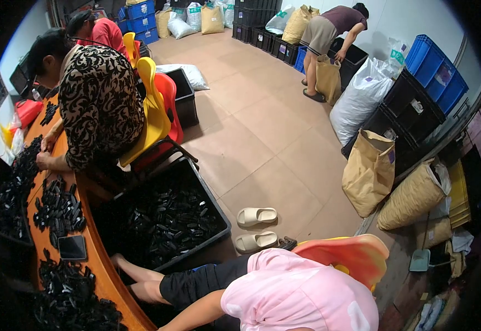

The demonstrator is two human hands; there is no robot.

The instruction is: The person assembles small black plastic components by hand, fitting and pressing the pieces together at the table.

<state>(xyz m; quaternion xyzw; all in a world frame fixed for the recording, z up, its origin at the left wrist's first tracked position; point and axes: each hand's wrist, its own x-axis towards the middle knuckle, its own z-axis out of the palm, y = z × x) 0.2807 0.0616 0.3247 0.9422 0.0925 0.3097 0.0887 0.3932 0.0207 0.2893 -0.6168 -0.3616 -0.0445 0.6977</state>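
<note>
Neither of my hands shows within the picture. At the lower edge a torso in a pink shirt (307, 292) leans over, with black shorts and bare legs reaching left under the table. A bare forearm (196, 313) runs from its sleeve toward the table and leaves the picture before the hand. The orange table (101, 251) curves along the left side. Nearest to that forearm lies a heap of small black oblong parts (69, 295). Farther along are another heap of such parts (58, 207) and a small dark rectangular tray (72, 247).
A large black bin (218, 212) of similar parts stands beside the table. Beige slippers (256, 217) lie on the floor. A co-worker in a patterned top (105, 99) handles parts; another person (334, 33) bends over a bin. Sacks (367, 174) and blue crates (436, 71) line the right.
</note>
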